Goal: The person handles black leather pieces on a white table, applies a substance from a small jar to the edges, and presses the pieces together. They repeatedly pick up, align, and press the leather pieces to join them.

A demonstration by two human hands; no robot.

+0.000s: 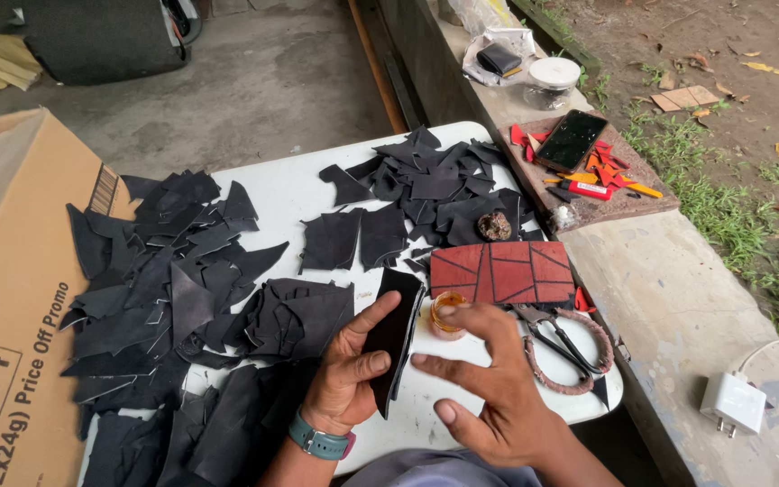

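My left hand (349,370) grips a long black leather piece (395,334), thumb on top, at the near edge of the white table (286,194). My right hand (489,374) rests flat beside it, fingers spread, its fingertips reaching toward a small amber glue jar (444,313). A teal watch (317,442) is on my left wrist. Just beyond the jar lies a red panel of mosaic pieces with dark seams (503,271). Scissors with rope-wrapped handles (563,347) lie right of my right hand.
Heaps of black leather scraps (169,289) cover the table's left, with more (439,185) at the back. A cardboard box (11,271) stands at left. On the concrete ledge are a phone (572,139) among red scraps, a cutter (585,188), a white charger (732,403).
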